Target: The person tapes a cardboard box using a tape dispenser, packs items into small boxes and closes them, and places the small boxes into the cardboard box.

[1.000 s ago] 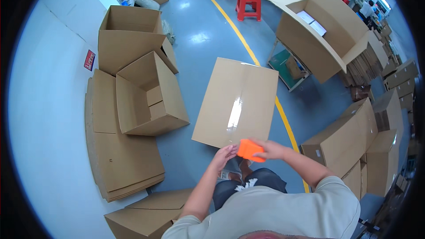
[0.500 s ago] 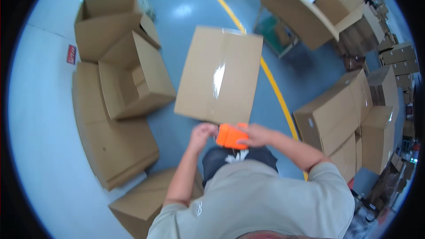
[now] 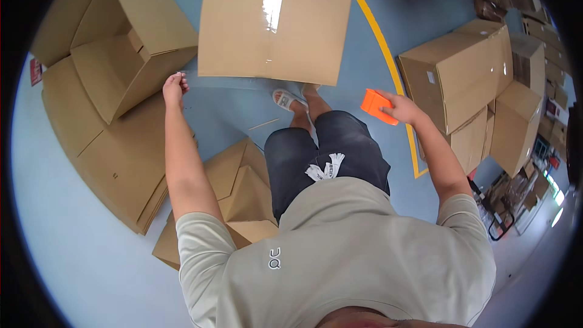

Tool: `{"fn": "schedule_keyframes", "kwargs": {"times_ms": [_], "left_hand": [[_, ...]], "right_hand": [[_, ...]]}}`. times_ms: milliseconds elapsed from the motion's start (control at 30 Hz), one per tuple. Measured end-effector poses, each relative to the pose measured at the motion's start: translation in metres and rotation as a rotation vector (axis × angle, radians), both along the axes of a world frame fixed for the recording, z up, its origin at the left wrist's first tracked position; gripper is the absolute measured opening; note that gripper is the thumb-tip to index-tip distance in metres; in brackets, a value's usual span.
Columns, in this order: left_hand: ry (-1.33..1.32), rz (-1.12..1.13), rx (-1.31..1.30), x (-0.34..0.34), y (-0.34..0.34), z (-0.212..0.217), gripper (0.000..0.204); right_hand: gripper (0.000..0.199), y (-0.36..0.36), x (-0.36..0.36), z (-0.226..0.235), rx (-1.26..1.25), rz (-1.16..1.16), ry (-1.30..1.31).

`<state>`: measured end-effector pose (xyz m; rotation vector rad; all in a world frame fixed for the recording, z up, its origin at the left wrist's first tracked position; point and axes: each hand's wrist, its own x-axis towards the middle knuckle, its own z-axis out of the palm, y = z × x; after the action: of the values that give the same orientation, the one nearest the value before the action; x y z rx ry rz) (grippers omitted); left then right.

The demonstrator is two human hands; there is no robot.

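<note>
The right hand (image 3: 404, 109) is out to the person's right side, arm stretched, and its fingers are wrapped around an orange tape dispenser (image 3: 378, 105). The dispenser is in the air above the blue floor (image 3: 243, 112), just beside the yellow floor line (image 3: 388, 61), and near a closed cardboard box (image 3: 458, 76) on the right.

The left hand (image 3: 174, 88) is out to the left, fingers pinched together on the end of a clear tape strip (image 3: 243, 80). The strip is thin and hard to see; it seems to run from the left hand to the right along the near edge of the big flat carton (image 3: 276, 24). I cannot tell if the strip reaches the dispenser.

The flat carton is in front of the person, w/ a shiny tape band down its middle. Its near edge is just above the person's sandalled foot (image 3: 288, 99).

On the left side an open cardboard box (image 3: 130, 42) lies on top of flattened cartons (image 3: 115, 158). Another folded carton (image 3: 240, 188) is on the floor close to the person's left leg. More stacked boxes (image 3: 522, 103) stand at the right, behind the closed one. The person wears dark shorts & a beige shirt
</note>
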<state>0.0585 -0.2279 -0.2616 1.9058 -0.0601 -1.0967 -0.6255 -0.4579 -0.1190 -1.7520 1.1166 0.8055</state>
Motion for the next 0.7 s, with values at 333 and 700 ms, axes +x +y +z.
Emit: {"fn": "schedule_keyframes", "kwargs": {"times_ms": [333,700], "left_hand": [[0.026,-0.021,0.182,0.005,-0.016,-0.068,0.018],[-0.019,-0.052,0.48,-0.034,-0.047,-0.084,0.024]], "right_hand": [[0.067,0.005,0.028,-0.058,-0.092,0.011,0.118],[0.052,0.016,0.113,-0.105,-0.161,0.031,0.257]]}}
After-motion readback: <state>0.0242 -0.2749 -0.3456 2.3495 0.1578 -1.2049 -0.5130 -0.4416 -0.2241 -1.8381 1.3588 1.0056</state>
